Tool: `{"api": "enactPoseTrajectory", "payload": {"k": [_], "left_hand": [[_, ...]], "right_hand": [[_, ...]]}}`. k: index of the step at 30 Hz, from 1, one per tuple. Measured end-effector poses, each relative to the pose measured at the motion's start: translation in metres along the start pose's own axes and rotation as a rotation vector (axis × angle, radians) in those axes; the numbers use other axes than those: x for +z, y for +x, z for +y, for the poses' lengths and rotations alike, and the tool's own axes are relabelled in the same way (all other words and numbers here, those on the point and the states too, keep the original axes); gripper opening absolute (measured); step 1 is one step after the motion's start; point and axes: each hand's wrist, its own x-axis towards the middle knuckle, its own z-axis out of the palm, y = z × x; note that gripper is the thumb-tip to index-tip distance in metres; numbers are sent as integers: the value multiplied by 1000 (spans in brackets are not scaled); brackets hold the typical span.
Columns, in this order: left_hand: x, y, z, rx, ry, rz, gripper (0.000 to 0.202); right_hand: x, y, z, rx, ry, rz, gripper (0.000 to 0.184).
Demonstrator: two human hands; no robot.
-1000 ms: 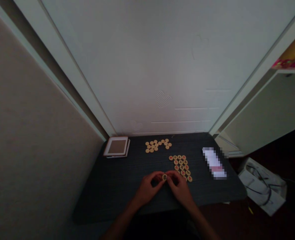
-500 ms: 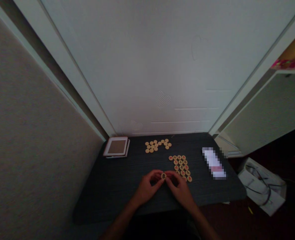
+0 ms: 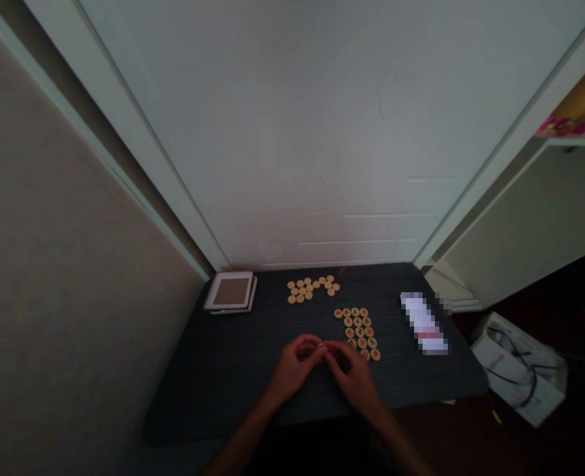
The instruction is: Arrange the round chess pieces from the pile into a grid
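Between my fingertips is a round wooden Chinese chess piece (image 3: pixel 321 345), mostly covered by the fingers. My left hand (image 3: pixel 297 362) is closed in a pinch on its left side, and my right hand (image 3: pixel 350 371) pinches it from the right. Just beyond the right hand, several face-up chess pieces (image 3: pixel 359 332) with red and dark characters lie in rows; the right fingers hide part of the nearest ones. Farther back, a loose group of blank-side-up chess pieces (image 3: pixel 303 291) rests on the dark table (image 3: pixel 213 377).
A shallow box or frame with a brown centre (image 3: pixel 230 291) sits at the table's back left. On the right lies a pixelated pale object (image 3: pixel 424 320). A white door panel (image 3: pixel 292 145) rises behind the table. A white box with black cables (image 3: pixel 520 370) stands on the floor at right.
The held chess piece has turned, so its marked face no longer shows. Both hands have stayed in nearly the same place, and the pieces on the table have not moved.
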Motion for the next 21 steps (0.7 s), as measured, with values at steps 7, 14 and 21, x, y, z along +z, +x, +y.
{"api": "enactPoseTrajectory", "payload": {"k": [7, 14, 21], "left_hand": [[4, 2, -2, 14, 44, 48, 36], [5, -1, 8, 31, 41, 9, 38], [2, -2, 14, 39, 21, -67, 35]], "right_hand": [[3, -2, 7, -45, -74, 4, 28], [0, -2, 7, -52, -78, 2, 30], [-3, 0, 7, -61, -63, 20, 32]]}}
